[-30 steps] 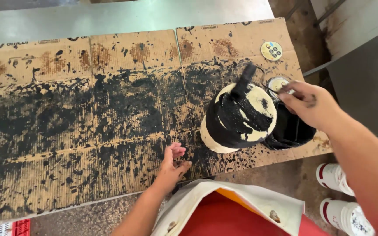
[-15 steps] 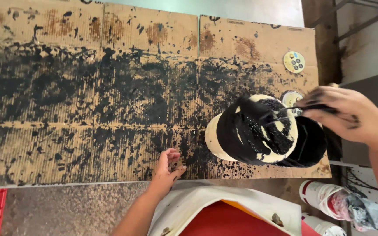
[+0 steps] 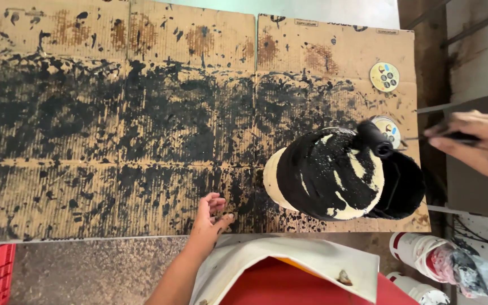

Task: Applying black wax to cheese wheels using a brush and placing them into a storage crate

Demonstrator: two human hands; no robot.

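Although black paint has spattered most of the flattened cardboard sheet [image 3: 142, 113] that covers the desk [image 3: 323, 8], the work in hand sits at its near right corner: a cream-coloured round object [image 3: 326, 175], tilted toward the camera, its broad face already mostly black with cream patches left along the lower and right rim. Behind it, touching, stands a dark bucket-like container [image 3: 405, 189]. A small roller [image 3: 375, 138] rests its dark head on the object's upper right edge, its thin wire handle running right into the right hand [image 3: 475, 144], whose fingers are closed around the grip. By my judgement this is the coating step, well along. What it next calls for is passes over the remaining cream patches, with the object kept steady. Resting loosely curled on the cardboard's near edge, the left hand [image 3: 210, 217] grasps nothing. Two small round lids [image 3: 384, 77] lie near the far right corner.
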